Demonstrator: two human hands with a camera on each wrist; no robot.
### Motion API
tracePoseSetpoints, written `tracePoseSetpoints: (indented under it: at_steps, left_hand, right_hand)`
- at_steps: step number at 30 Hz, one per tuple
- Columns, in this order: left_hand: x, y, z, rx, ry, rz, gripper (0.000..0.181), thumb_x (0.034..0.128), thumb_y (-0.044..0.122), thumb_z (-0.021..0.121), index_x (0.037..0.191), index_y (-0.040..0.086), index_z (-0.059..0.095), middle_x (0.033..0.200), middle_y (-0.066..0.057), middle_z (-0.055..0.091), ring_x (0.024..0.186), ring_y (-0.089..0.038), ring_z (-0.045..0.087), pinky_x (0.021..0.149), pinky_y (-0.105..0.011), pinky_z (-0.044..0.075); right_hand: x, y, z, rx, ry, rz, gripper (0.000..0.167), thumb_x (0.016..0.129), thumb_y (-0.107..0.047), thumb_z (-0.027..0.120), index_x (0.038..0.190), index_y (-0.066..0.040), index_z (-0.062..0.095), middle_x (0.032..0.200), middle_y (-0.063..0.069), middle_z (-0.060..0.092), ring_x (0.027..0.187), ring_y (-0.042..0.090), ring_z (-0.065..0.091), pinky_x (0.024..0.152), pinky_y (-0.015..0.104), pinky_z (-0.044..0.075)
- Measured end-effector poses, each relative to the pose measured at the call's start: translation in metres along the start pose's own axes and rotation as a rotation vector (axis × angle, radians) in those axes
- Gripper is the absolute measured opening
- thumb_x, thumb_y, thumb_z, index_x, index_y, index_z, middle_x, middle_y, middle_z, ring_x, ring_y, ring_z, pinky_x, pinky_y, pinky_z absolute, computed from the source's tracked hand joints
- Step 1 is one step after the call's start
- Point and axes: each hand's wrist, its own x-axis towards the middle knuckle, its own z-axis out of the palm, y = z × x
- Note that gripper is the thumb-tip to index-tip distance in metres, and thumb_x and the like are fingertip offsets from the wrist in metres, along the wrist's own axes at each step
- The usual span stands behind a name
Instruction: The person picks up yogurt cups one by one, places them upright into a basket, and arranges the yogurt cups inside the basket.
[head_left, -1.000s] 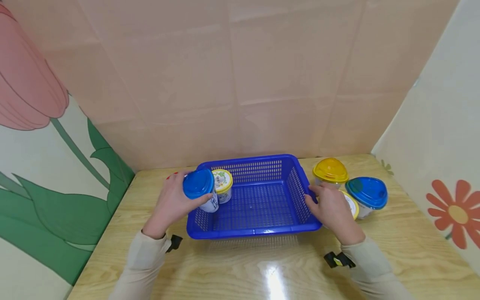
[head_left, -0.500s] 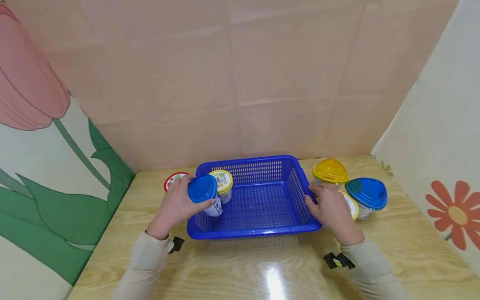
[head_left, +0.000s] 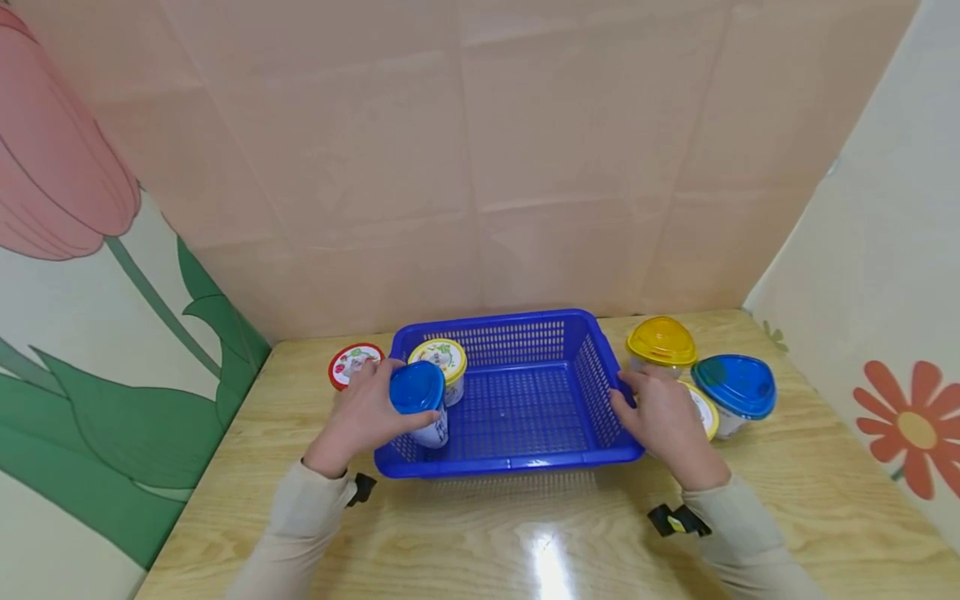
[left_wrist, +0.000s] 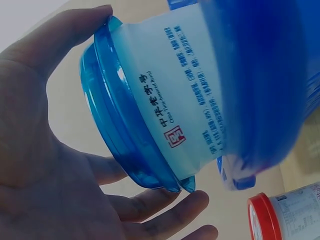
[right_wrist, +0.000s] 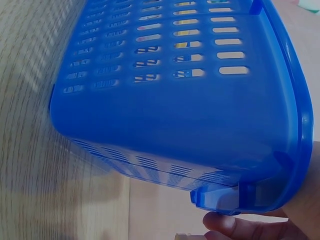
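Note:
My left hand grips a white tub with a domed blue lid inside the left end of the blue plastic basket. In the left wrist view, thumb and fingers span the blue lid, and dark print runs along the tub's white side. Just behind it in the basket stands a tub with a yellow-rimmed lid. My right hand holds the basket's right rim. The right wrist view shows its fingers by the rim; part of that hand is out of frame.
A red-lidded tub stands left of the basket on the wooden table. To the right are a yellow-domed tub, a blue-lidded tub and a yellow-rimmed tub, partly behind my right hand. A pinkish backdrop rises behind.
My left hand has moved right and nearer to me, bringing the blue-lidded tub lower in the basket. The red-lidded tub has come into fuller view. My right hand stays at the rim.

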Motion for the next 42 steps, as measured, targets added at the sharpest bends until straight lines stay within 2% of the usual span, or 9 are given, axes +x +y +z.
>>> tracePoseSetpoints:
  at_steps: [6,13,21,26,32,42]
  left_hand:
    - [0.0,0.001,0.002,0.041,-0.041,-0.025,0.097,0.0684,0.068,0.079,0.139,0.007,0.051,0.122,-0.018,0.056,0.107,-0.032,0.052,0.086,-0.052,0.05]
    - [0.001,0.004,0.002,0.061,-0.047,-0.014,0.098,0.0672,0.065,0.082,0.138,0.005,0.052,0.121,-0.019,0.057,0.106,-0.033,0.052,0.085,-0.051,0.049]
    - [0.003,0.009,-0.001,0.099,-0.088,-0.021,0.098,0.0668,0.064,0.083,0.137,0.003,0.053,0.12,-0.021,0.057,0.105,-0.035,0.05,0.083,-0.051,0.049]
    - [0.005,0.011,-0.002,0.096,-0.122,-0.041,0.097,0.0681,0.061,0.084,0.138,0.002,0.051,0.122,-0.021,0.057,0.107,-0.036,0.05,0.087,-0.054,0.048]
    - [0.007,0.016,-0.003,0.081,-0.149,-0.033,0.096,0.067,0.059,0.086,0.136,0.001,0.052,0.118,-0.019,0.059,0.104,-0.035,0.05,0.084,-0.051,0.05]
    - [0.006,0.018,-0.005,0.065,-0.202,-0.064,0.102,0.0655,0.057,0.088,0.14,0.001,0.048,0.123,-0.019,0.056,0.11,-0.035,0.048,0.09,-0.054,0.05]
  right_hand:
    - [0.0,0.0,0.0,0.008,-0.006,-0.003,0.036,0.089,-0.019,0.071,0.111,0.01,0.071,0.085,0.019,0.066,0.062,0.021,0.054,0.054,0.033,0.049]
    - [0.0,0.0,0.0,0.011,-0.002,-0.008,0.036,0.089,-0.019,0.071,0.111,0.009,0.07,0.089,0.02,0.067,0.065,0.023,0.057,0.057,0.037,0.053]
    - [0.001,-0.001,0.0,0.014,-0.019,0.0,0.037,0.09,-0.02,0.07,0.113,0.01,0.07,0.09,0.021,0.068,0.067,0.024,0.059,0.059,0.039,0.055]
    - [0.001,-0.002,0.001,0.011,-0.011,-0.003,0.037,0.089,-0.02,0.071,0.112,0.009,0.07,0.09,0.021,0.068,0.067,0.024,0.059,0.059,0.04,0.055]
    - [0.002,-0.001,-0.001,0.003,0.001,-0.006,0.037,0.089,-0.019,0.071,0.111,0.01,0.07,0.087,0.02,0.066,0.063,0.023,0.056,0.055,0.037,0.052]
    - [0.002,-0.001,-0.002,0.007,-0.028,0.01,0.038,0.09,-0.02,0.071,0.114,0.009,0.069,0.091,0.021,0.067,0.068,0.024,0.058,0.06,0.04,0.055]
